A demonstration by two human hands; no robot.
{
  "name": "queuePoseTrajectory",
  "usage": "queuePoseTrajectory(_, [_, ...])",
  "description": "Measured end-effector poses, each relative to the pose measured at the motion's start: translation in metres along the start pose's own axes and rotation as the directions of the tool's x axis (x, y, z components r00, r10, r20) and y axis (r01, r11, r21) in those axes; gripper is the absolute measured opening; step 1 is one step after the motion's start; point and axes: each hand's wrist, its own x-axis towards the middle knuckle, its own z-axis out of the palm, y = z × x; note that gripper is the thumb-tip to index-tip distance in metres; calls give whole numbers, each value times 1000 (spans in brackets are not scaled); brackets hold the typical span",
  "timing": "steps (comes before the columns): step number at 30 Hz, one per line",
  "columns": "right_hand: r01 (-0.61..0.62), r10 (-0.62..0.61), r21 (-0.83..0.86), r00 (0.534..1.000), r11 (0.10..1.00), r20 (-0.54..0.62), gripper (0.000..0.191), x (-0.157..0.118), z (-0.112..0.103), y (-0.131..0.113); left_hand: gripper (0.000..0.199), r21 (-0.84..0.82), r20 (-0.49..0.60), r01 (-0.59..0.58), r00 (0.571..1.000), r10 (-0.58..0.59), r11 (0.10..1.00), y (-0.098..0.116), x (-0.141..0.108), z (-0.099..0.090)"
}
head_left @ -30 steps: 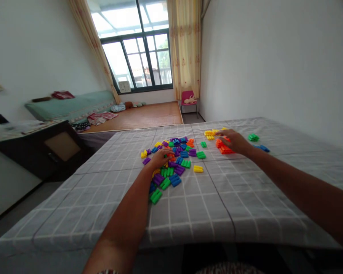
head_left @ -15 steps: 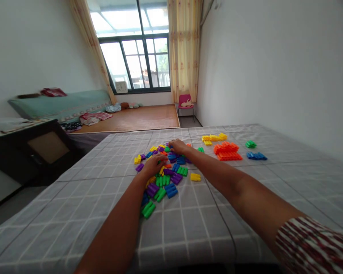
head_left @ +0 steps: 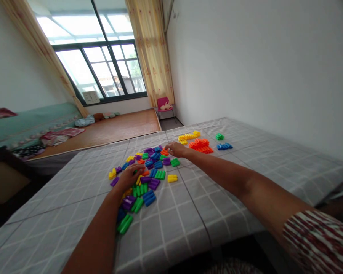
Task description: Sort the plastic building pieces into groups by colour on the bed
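Observation:
A loose pile of plastic building blocks (head_left: 141, 189) in purple, green, blue, yellow and orange lies on the checked cloth. My left hand (head_left: 130, 176) rests over the pile's left part, its fingers slightly bent and apart, hiding some blocks beneath. At the far right edge of the pile, my right hand (head_left: 176, 149) has its fingertips closed on an orange building block (head_left: 164, 152), which still lies among the others. Nearest that hand on the cloth are a green block (head_left: 175, 162) and, closer to me, a single yellow block (head_left: 172, 178).
Beyond my right forearm stand sorted groups: yellow blocks (head_left: 189, 137), stacked orange blocks (head_left: 200, 145), green blocks (head_left: 219, 136) and a blue row (head_left: 224, 146). The grey checked cloth (head_left: 171, 224) covers the table. Behind are a bed (head_left: 125, 125) and a pink chair (head_left: 163, 103).
The view has swung to the right. My right hand has moved rightward from the blue and green blocks to the orange block. My left hand stays over the pile.

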Motion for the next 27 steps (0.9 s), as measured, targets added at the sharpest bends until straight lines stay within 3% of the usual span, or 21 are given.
queuePoseTrajectory(2, [2, 1, 25, 994, 1000, -112, 25, -7, -20, 13, 43, -10, -6, 0, 1000, 0, 1000, -2, 0, 0])
queuePoseTrajectory(4, [-48, 62, 55, 958, 997, -282, 27, -20, -50, 38, 42, -16, -8, 6, 1000, -6, 1000, -3, 0, 0])
queuePoseTrajectory(6, [-212, 225, 77, 881, 974, -417, 28, -41, -83, 79, 42, -11, -8, 6, 1000, -6, 1000, -4, 1, 1])
queuePoseTrajectory(8, [-436, 411, 68, 771, 898, -485, 30, -68, -110, 128, 41, 6, -7, -2, 1000, 2, 1000, -5, 2, 1])
queuePoseTrajectory(9, [-570, 519, 47, 708, 821, -479, 31, -83, -118, 153, 40, 15, -5, -6, 1000, 6, 1000, -6, 2, 1])
queuePoseTrajectory(11, [-761, 712, -25, 617, 648, -334, 40, -112, -124, 194, 40, 31, -2, -13, 1000, 13, 999, -7, 3, 2])
queuePoseTrajectory(13, [-820, 801, -116, 572, 560, -177, 61, -133, -117, 222, 39, 37, 1, -15, 1000, 15, 999, -9, 3, 2])
queuePoseTrajectory(17, [-826, 840, -239, 539, 511, -64, 88, -142, -87, 240, 41, 36, -1, -3, 1000, 3, 999, -7, 1, 2])
queuePoseTrajectory(22, [-832, 850, -306, 515, 463, -111, 72, -127, -66, 244, 43, 40, -18, 12, 1000, -12, 999, -3, -1, 1])
queuePoseTrajectory(27, [-788, 799, -306, 589, 534, -120, 61, -110, -56, 245, 43, 60, -5, -12, 1000, 12, 998, -7, -2, 2])
